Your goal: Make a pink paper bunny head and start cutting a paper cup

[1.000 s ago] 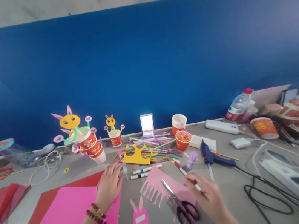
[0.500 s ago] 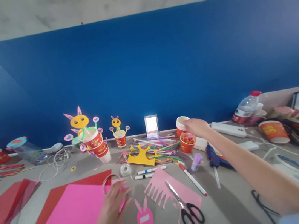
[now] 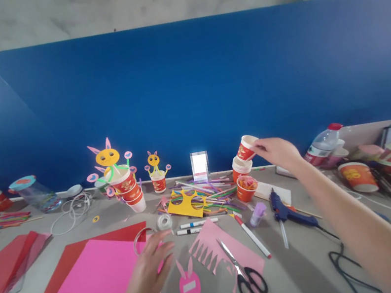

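Observation:
My right hand (image 3: 274,149) pinches the rim of a red paper cup (image 3: 246,148), tilted above a stack of paper cups (image 3: 240,168). In front of that stack stands a red cup filled with small coloured scraps (image 3: 247,188). Over the bright pink paper (image 3: 95,288) hovers my left hand (image 3: 152,269), fingers spread and holding nothing, with a roll of clear tape (image 3: 137,248) just behind it. To its right lies a pink rabbit-head cutout (image 3: 189,287). Black-handled scissors (image 3: 245,278) rest on a fringed pink paper piece (image 3: 230,240).
A yellow paper crown (image 3: 186,205) lies against a heap of coloured pipe cleaners (image 3: 221,189). A blue glue gun (image 3: 289,213) with its cord is at the right. Cup figures (image 3: 122,179) stand at the back left, and a plastic bottle (image 3: 324,145) is at the back right.
My right hand has lifted a red cup up and slightly right, off the stack. My left hand has shifted slightly, still spread.

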`<state>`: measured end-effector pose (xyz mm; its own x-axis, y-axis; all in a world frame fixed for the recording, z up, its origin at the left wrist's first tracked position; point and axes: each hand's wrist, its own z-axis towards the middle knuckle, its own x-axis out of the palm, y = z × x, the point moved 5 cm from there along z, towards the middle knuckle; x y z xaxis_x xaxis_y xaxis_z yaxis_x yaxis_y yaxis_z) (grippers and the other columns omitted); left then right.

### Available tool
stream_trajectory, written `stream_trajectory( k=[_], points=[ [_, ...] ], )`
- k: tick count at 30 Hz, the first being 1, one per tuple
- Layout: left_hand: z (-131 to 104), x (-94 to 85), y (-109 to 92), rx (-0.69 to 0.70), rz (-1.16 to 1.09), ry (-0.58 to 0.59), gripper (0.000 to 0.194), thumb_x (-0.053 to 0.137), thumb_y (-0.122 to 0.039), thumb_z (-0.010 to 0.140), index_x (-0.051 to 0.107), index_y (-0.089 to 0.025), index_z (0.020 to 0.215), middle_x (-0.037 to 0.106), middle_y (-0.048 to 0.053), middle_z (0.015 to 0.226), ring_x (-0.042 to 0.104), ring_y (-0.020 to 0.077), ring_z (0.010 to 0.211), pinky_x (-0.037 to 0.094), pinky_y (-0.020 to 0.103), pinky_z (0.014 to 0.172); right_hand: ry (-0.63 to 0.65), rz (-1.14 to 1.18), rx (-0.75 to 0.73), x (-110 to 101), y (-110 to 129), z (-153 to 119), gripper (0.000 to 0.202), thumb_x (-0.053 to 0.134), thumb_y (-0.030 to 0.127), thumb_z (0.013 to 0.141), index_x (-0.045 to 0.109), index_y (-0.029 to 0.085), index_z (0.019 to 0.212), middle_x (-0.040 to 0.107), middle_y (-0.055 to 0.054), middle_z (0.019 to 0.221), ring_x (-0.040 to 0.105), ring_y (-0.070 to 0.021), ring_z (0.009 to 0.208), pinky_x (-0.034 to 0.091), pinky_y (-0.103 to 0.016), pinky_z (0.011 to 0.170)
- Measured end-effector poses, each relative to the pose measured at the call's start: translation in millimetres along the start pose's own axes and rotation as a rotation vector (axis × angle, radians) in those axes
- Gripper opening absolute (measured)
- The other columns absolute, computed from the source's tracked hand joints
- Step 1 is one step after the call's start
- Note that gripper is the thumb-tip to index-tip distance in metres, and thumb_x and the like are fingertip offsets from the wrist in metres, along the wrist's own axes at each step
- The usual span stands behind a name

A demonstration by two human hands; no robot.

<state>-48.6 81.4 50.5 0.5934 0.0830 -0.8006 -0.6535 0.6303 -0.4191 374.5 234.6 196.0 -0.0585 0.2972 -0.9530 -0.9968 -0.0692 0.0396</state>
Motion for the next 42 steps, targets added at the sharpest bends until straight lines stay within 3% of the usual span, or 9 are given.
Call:
stream_trajectory(
  k=[4,8,12,16,20,24,34,38,42],
  points=[
    [27.3,-14.8,-10.9,-0.075,-0.159,-0.099,0.04,0.054,-0.025,0.092,0.049,-0.03,0.131,0.046,0.01,0.143,0.042,0.0304,0.134,0.04,0.05,0.108,-0.16,0.373,-0.093,-28.1,47.1,-39.4,0.035,0.049,0.048,0.093,0.069,0.021,0.085,0.063,0.001,0.062,0.051,-0.0134,0.051,0.03,-0.024,0.048],
    [59.2,-5.7,-34.8,-0.11,-0.656,0.001,0.081,0.068,-0.038,0.084,0.022,-0.028,0.149,0.031,0.014,0.152,0.039,0.0318,0.135,0.046,0.045,0.104,0.051,0.683,-0.367,-9.4,141.0,-95.9,0.034,0.048,0.043,0.096,0.068,0.02,0.081,0.065,0.001,0.067,0.055,-0.0131,0.058,0.039,-0.023,0.054],
    [67.7,17.4,-44.9,-0.187,-0.798,0.102,0.087,0.075,-0.037,0.078,0.025,-0.025,0.148,0.047,0.014,0.141,0.051,0.031,0.124,0.046,0.043,0.101,0.107,0.74,-0.507,14.2,194.0,-137.4,0.027,0.051,0.036,0.096,0.07,0.021,0.085,0.07,-0.002,0.075,0.062,-0.0161,0.07,0.045,-0.025,0.066],
    [48.1,33.8,-36.0,-0.295,-0.878,0.083,0.078,0.067,-0.034,0.085,0.019,-0.027,0.147,0.046,0.011,0.14,0.051,0.0278,0.124,0.042,0.043,0.106,0.025,0.846,-0.33,35.2,170.5,-153.4,0.028,0.051,0.034,0.095,0.062,0.021,0.117,0.069,-0.01,0.11,0.065,-0.0175,0.076,0.049,-0.027,0.07],
    [31.5,42.6,-26.7,-0.378,-1.034,0.086,0.064,0.062,-0.033,0.087,0.025,-0.029,0.138,0.055,0.007,0.121,0.06,0.0229,0.105,0.052,0.039,0.091,0.157,0.603,-0.115,71.6,138.0,-176.7,0.021,0.05,0.035,0.094,0.065,0.022,0.088,0.07,-0.003,0.079,0.061,-0.0177,0.061,0.043,-0.027,0.059],
    [29.9,48.8,-23.6,-0.43,-1.014,0.054,0.057,0.063,-0.033,0.085,0.031,-0.027,0.131,0.056,0.005,0.111,0.061,0.0205,0.093,0.056,0.037,0.081,0.383,0.405,-0.157,98.3,138.7,-207.4,0.017,0.048,0.019,0.088,0.064,0.023,0.091,0.07,-0.003,0.086,0.065,-0.0198,0.076,0.043,-0.026,0.063],
    [30.6,54.3,-18.7,-0.36,-0.952,-0.036,0.055,0.064,-0.031,0.084,0.033,-0.027,0.13,0.044,0.008,0.127,0.056,0.022,0.108,0.053,0.036,0.087,0.441,0.235,-0.241,106.3,149.5,-234.9,0.038,0.047,0.009,0.071,0.061,0.02,0.105,0.064,-0.01,0.106,0.056,-0.0282,0.1,0.044,-0.037,0.083],
    [30.2,52.4,-17.6,-0.318,-0.947,-0.091,0.044,0.064,-0.032,0.084,0.039,-0.027,0.12,0.036,0.009,0.136,0.053,0.0232,0.116,0.051,0.035,0.091,0.421,0.353,-0.169,110.8,144.2,-231.3,0.04,0.048,0.009,0.069,0.061,0.018,0.106,0.065,-0.011,0.103,0.058,-0.0285,0.098,0.046,-0.039,0.084],
    [27.6,59.1,-12.4,-0.352,-0.967,-0.075,0.042,0.064,-0.035,0.084,0.038,-0.027,0.115,0.036,0.01,0.137,0.058,0.0219,0.108,0.053,0.035,0.085,0.406,0.813,-0.001,113.3,120.5,-228.8,0.052,0.051,0.012,0.069,0.056,0.019,0.12,0.065,-0.007,0.101,0.061,-0.0245,0.094,0.049,-0.039,0.084]
  ],
)
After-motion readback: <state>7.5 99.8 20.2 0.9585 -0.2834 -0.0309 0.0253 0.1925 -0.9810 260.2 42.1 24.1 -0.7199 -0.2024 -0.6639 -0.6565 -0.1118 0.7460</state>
